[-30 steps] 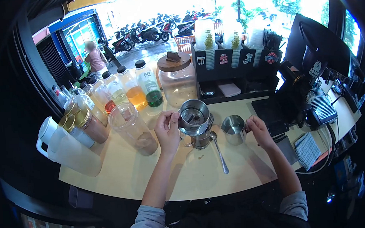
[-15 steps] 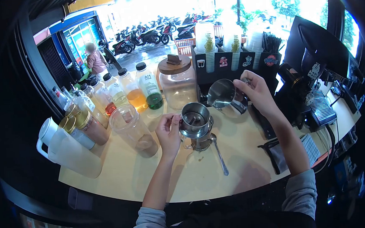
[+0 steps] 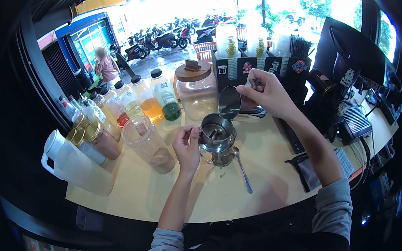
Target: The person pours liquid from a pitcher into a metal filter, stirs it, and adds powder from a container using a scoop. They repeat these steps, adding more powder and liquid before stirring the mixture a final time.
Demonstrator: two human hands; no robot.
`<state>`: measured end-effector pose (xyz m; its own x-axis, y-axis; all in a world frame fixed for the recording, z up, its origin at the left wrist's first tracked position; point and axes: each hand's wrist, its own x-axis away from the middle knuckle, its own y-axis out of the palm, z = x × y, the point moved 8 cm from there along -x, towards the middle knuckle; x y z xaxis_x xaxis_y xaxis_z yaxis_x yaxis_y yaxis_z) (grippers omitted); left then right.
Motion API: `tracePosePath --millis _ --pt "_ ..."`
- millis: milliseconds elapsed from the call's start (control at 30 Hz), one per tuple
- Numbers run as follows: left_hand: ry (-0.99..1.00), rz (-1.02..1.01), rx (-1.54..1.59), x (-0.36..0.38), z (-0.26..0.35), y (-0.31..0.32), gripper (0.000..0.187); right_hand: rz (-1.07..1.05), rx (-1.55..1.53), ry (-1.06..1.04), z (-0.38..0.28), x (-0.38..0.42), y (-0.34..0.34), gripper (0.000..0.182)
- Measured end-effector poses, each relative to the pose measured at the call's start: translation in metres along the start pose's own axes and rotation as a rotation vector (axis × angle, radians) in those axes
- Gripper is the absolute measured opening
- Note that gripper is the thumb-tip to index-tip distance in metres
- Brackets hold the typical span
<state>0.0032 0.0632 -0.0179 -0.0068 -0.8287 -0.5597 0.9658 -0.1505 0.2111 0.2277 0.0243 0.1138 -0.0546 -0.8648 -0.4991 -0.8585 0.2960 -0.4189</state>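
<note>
My left hand is closed on the side handle of a metal coffee dripper, which sits on top of a small glass cup. A raised piece shows inside the dripper's bottom. Above its right rim, my right hand grips a steel pitcher by the handle, tipped steeply with its lip at the dripper. Whether liquid is running out, I cannot make out clearly. Just right of the cup lies a metal spoon on the wooden counter.
Left stand a clear plastic tumbler, a frosted jug, gold-lidded jars and several syrup bottles. A wood-lidded glass jar is behind the dripper. Right are a cup holder, a dark cloth and an espresso machine.
My right hand has moved left and tipped the pitcher further, bringing its lip to the dripper's rim. My left hand stays on the dripper's handle.
</note>
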Motion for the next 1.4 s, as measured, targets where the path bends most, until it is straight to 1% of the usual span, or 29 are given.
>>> tracePosePath --millis 100,200,267,500,567,667,900,967,1000,1067,1400 --pt "0.005 -0.004 0.005 0.0 0.0 0.0 0.022 -0.012 0.035 -0.005 -0.001 -0.002 0.002 0.036" --pt "-0.007 -0.002 0.006 0.0 -0.001 0.0 0.022 -0.009 -0.018 0.001 0.0 -0.002 0.003 0.036" --pt "0.008 0.005 0.0 0.0 0.001 0.0 0.022 -0.012 0.09 -0.029 -0.007 -0.002 0.002 0.036" --pt "0.025 0.001 -0.012 0.001 0.004 0.001 0.022 -0.006 0.147 -0.033 -0.019 0.001 0.002 0.035" --pt "0.021 0.003 -0.015 0.001 0.002 0.0 0.022 -0.007 0.215 -0.048 -0.022 0.001 0.002 0.035" --pt "0.015 -0.006 -0.011 0.001 0.001 0.0 0.022 -0.013 0.153 -0.03 -0.028 0.004 0.004 0.035" --pt "0.025 -0.003 -0.012 0.001 0.003 0.001 0.023 -0.008 0.167 -0.023 -0.024 0.004 -0.002 0.034" --pt "0.03 -0.005 -0.011 0.001 0.003 0.001 0.022 0.013 0.273 -0.071 -0.026 0.003 -0.004 0.034" --pt "0.029 -0.006 -0.011 0.001 0.003 0.002 0.022 0.013 0.273 -0.07 -0.028 0.004 -0.004 0.034" --pt "0.024 0.002 -0.019 0.001 0.004 0.002 0.023 0.017 0.14 -0.039 -0.031 0.006 -0.001 0.033" --pt "0.036 -0.005 -0.022 0.001 0.006 0.002 0.023 0.013 0.135 -0.023 -0.03 0.003 0.009 0.031"
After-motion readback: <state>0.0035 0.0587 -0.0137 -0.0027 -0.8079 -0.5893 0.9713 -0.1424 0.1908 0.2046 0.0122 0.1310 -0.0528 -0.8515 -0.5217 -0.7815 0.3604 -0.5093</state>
